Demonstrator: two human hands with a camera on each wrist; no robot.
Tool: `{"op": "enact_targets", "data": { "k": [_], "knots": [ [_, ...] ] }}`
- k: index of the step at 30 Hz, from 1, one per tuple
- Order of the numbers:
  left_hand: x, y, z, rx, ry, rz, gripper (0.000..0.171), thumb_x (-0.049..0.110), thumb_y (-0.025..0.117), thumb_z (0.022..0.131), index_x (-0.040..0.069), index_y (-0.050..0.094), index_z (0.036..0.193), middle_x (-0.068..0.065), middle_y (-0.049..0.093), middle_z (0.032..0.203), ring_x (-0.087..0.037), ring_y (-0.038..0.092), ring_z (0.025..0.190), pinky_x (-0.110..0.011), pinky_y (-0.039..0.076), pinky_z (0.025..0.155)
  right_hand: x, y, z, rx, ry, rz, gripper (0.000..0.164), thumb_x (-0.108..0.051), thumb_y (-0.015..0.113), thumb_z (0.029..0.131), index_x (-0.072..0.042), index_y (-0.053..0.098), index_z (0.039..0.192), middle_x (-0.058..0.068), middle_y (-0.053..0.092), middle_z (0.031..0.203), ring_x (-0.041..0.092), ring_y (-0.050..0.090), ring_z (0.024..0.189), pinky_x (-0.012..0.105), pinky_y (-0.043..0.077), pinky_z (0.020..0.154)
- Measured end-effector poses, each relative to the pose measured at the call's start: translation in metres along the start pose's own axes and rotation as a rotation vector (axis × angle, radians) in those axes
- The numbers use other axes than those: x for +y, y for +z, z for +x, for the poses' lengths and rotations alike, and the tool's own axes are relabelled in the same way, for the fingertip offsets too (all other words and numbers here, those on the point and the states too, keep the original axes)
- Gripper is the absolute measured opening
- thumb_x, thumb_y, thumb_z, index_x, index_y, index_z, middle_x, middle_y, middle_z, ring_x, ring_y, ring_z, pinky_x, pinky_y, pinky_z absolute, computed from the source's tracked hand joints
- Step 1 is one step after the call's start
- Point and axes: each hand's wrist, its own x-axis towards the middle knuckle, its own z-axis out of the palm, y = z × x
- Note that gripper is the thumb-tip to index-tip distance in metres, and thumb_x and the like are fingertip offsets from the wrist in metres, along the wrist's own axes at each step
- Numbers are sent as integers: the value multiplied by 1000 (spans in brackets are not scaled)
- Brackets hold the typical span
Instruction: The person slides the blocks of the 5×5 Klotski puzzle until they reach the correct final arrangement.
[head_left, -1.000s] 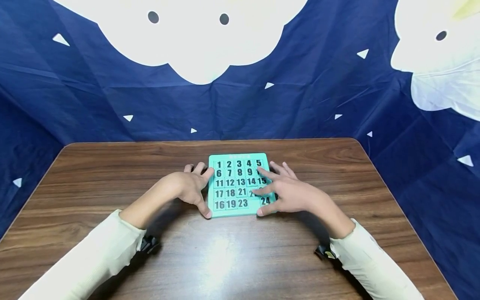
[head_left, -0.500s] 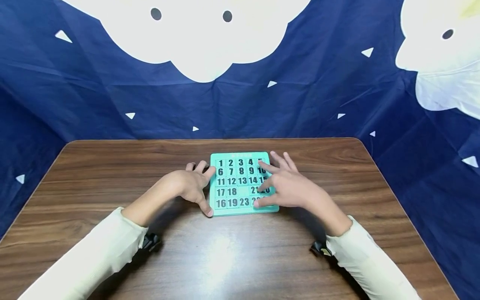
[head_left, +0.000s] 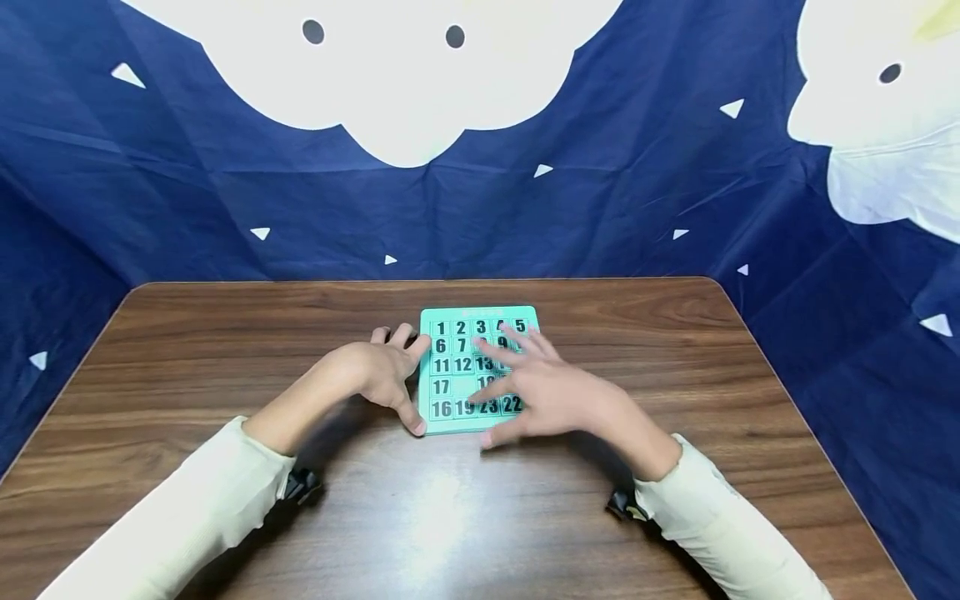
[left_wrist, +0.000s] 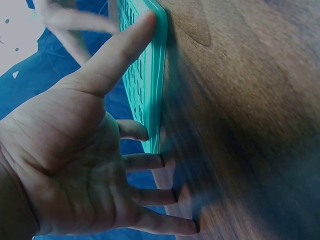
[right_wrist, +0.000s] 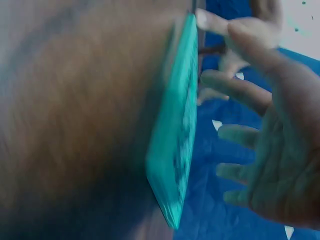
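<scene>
A turquoise number sliding puzzle point(head_left: 448, 314) lies on the table, its black-numbered tiles in a square grid. Its gap point(head_left: 465, 387) shows in the fourth row, between 17 and 18. My left hand point(head_left: 378, 375) is spread along the left edge, thumb at the near left corner and index finger on the side; in the left wrist view the other fingertips rest on the wood. Over the tiles, my right hand point(head_left: 553, 392) has its fingers spread, with its index and middle fingertips close above the middle columns. It hides most of the puzzle's right side.
The brown wooden table point(head_left: 225, 333) reaches back to a dark blue curtain point(head_left: 480, 217) printed with white clouds and triangles. Black wrist straps point(head_left: 300, 485) show below the pale sleeves point(head_left: 195, 508).
My right hand has moved left across the puzzle. Tile 22 slid down, 21 moved right, then 18 moved right, so the gap travelled up and left. My left hand stays put.
</scene>
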Motion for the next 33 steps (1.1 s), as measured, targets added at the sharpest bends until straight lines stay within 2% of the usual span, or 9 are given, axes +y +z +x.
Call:
{"op": "enact_targets", "data": {
  "k": [4, 7, 13, 17, 20, 24, 27, 29, 33],
  "knots": [
    [-1, 0, 2, -1, 7, 13, 99, 65, 99, 79, 17, 39, 142, -19, 35, 156, -54, 34, 148, -66, 51, 111, -3, 3, 5, -25, 14, 20, 68, -73, 78, 96, -39, 71, 154, 11, 14, 191, 53, -1, 176, 79, -4, 137],
    [-2, 0, 1, 2, 6, 16, 100, 65, 99, 79, 16, 39, 143, -20, 34, 156, -54, 34, 147, -65, 50, 111, 0, 3, 7, 7, 41, -2, 68, -73, 77, 97, -40, 69, 156, 12, 15, 191, 52, 1, 177, 79, -3, 137],
    [-3, 2, 0, -1, 0, -2, 101, 64, 100, 78, 16, 38, 143, -21, 33, 159, -57, 31, 153, -68, 50, 112, 7, 5, -2, 11, -18, 89, 48, -67, 84, 95, -36, 86, 132, 8, 24, 189, 52, 4, 177, 81, -1, 136],
    [-3, 2, -1, 0, 10, 7, 100, 64, 100, 78, 16, 39, 141, -21, 35, 154, -55, 35, 147, -67, 50, 111, 4, 11, 0, -27, -65, 133, 57, -70, 81, 96, -38, 80, 143, 7, 19, 191, 51, 1, 177, 81, -1, 136],
    [-3, 2, -1, 2, 15, 7, 100, 64, 100, 78, 16, 39, 140, -20, 36, 151, -54, 35, 144, -66, 50, 110, 4, 10, 2, 1, -41, 103, 63, -71, 78, 97, -37, 75, 150, 9, 17, 191, 50, 1, 177, 79, -1, 137],
    [-2, 3, 0, 6, 14, 0, 101, 62, 101, 77, 15, 39, 141, -22, 34, 157, -57, 34, 149, -70, 51, 112, 10, 8, -1, 9, 35, 84, 64, -69, 79, 97, -33, 75, 150, 11, 21, 189, 51, 3, 177, 78, 0, 138],
    [0, 3, 0, 10, 12, -1, 103, 61, 102, 75, 15, 39, 142, -23, 33, 160, -58, 33, 151, -73, 51, 113, 10, 7, -4, -23, 20, 133, 58, -67, 81, 97, -31, 81, 142, 9, 27, 188, 50, 3, 177, 79, -1, 138],
    [0, 2, 0, 7, 8, -1, 103, 61, 102, 76, 16, 39, 144, -23, 32, 162, -58, 32, 152, -72, 50, 113, 8, 8, -3, -13, -12, 152, 55, -65, 82, 98, -32, 82, 141, 8, 28, 188, 50, 3, 177, 79, 0, 137],
    [0, 1, 1, -2, -2, -2, 103, 62, 100, 78, 16, 38, 147, -22, 30, 165, -57, 30, 155, -72, 50, 114, 5, 8, 5, 8, -7, 119, 64, -69, 78, 99, -38, 71, 155, 9, 18, 191, 49, 1, 178, 77, -1, 138]
  ]
}}
